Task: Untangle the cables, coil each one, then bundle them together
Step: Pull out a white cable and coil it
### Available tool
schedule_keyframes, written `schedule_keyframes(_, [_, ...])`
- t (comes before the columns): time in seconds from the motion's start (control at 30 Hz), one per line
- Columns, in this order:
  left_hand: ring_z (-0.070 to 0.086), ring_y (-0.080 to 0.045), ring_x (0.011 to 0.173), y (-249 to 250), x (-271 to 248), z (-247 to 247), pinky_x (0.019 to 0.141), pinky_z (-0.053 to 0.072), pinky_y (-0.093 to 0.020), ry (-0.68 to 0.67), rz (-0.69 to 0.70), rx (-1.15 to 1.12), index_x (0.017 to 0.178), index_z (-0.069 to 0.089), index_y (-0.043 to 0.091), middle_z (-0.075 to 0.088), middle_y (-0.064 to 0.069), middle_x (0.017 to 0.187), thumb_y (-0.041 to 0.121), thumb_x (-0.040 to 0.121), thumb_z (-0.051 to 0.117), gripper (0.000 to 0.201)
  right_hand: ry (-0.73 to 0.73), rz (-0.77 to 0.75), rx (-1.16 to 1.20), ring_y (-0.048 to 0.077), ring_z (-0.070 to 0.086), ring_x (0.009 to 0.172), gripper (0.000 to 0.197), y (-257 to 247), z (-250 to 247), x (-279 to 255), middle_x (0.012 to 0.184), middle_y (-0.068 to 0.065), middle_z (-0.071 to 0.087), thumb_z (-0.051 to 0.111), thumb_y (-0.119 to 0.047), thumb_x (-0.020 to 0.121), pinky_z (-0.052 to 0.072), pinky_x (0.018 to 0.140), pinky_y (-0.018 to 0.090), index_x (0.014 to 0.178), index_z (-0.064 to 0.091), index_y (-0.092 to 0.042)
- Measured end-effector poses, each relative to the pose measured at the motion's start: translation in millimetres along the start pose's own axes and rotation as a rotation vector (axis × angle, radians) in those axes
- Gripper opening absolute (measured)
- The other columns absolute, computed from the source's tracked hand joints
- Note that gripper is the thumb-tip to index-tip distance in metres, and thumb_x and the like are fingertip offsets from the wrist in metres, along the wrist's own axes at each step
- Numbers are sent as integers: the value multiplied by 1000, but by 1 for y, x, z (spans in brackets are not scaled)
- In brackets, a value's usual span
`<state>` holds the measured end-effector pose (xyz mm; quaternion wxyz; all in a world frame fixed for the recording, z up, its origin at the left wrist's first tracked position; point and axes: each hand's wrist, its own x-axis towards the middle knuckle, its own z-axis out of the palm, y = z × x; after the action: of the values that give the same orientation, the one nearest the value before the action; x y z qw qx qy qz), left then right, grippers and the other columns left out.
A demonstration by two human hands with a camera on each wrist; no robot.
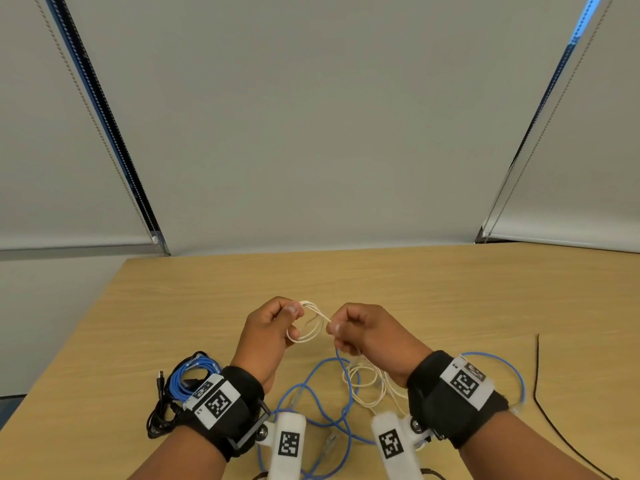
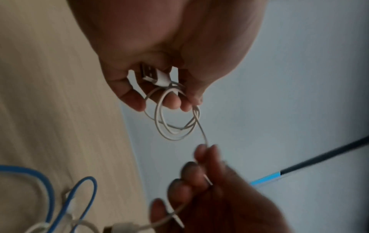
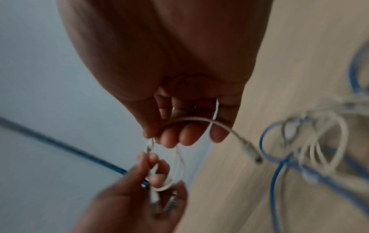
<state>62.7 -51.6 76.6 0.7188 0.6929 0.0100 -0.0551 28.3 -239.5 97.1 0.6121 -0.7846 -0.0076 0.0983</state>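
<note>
Both hands are raised above the wooden table (image 1: 415, 289). My left hand (image 1: 273, 323) pinches a small coil of thin white cable (image 1: 308, 323); in the left wrist view the coil (image 2: 175, 123) hangs from the fingers and its USB plug (image 2: 153, 75) lies in the palm. My right hand (image 1: 360, 332) pinches the same cable's free strand (image 2: 203, 135) just right of the coil. In the right wrist view the strand (image 3: 199, 119) crosses the fingers and ends in a small plug (image 3: 249, 152). A loose blue cable (image 1: 332, 403) and another white cable (image 1: 367, 386) lie tangled under the hands.
A coiled blue cable (image 1: 187, 375) and a black cable (image 1: 159, 414) lie together at the left beside my left wrist. A thin black cord (image 1: 540, 386) runs along the table at the right. Window blinds (image 1: 311, 116) hang behind the table's far edge.
</note>
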Motion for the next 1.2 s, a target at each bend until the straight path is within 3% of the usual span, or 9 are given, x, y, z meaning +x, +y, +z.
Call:
schedule_keyframes(0.1, [52,-12,58,1,-1,0,78,49,-40,-74,-168,-213,80,70,14,65,0,86,18,100,58,24,58,-84,-469,8,58,82,9,4,-2,2,91,-6,65,69,-26,93,46,78,25,87,72,-21])
schedule_keyframes(0.17, [53,-12,56,0,-1,2,75,55,-39,-108,-266,-377,86,70,9,64,-3,83,18,99,59,20,117,-122,-540,8,59,83,7,6,0,3,89,-8,65,69,-26,93,49,79,29,86,72,-25])
schedule_keyframes(0.3, [56,-13,60,-3,-3,8,68,60,-36,-46,-306,-399,89,70,6,58,-3,78,18,99,60,19,176,-118,-171,23,69,80,8,12,5,4,83,5,75,68,-14,93,57,78,37,89,75,-16])
schedule_keyframes(0.43, [67,-12,64,-6,-4,13,64,60,-35,4,-196,-282,91,71,5,70,0,85,17,100,58,20,131,-42,296,20,72,83,8,14,12,3,88,14,74,64,-6,96,60,82,32,98,71,-2])
schedule_keyframes(0.6, [67,-12,66,-8,1,10,63,58,-31,38,-91,-192,92,73,6,71,8,80,16,101,57,21,162,-26,377,21,72,82,7,9,12,2,87,11,73,62,-6,97,60,80,33,98,69,-4])
schedule_keyframes(0.77, [64,-10,62,-9,3,6,58,55,-27,83,31,-9,78,76,22,72,8,77,17,100,57,29,359,-242,-198,9,59,77,11,1,16,-5,88,0,61,69,-21,92,52,75,29,98,65,-29])
schedule_keyframes(0.87, [64,-12,62,-9,2,8,61,56,-34,85,125,103,79,75,27,72,-1,76,19,99,58,28,248,-414,-517,8,58,79,17,-4,26,-6,92,-3,65,59,-27,98,43,71,22,109,72,-29])
schedule_keyframes(1.03, [61,-12,55,-11,-4,12,53,51,-23,6,176,69,78,72,26,67,-4,63,15,100,56,29,167,-291,-742,18,66,107,35,-3,31,-2,118,-4,73,49,-31,102,52,85,34,135,62,-30])
schedule_keyframes(1.2, [65,-15,59,-17,-8,6,55,52,-25,-78,172,5,86,72,12,70,-8,70,9,100,56,22,135,-183,-750,18,63,81,32,-4,26,-1,80,-8,69,53,-36,98,51,72,32,128,64,-40])
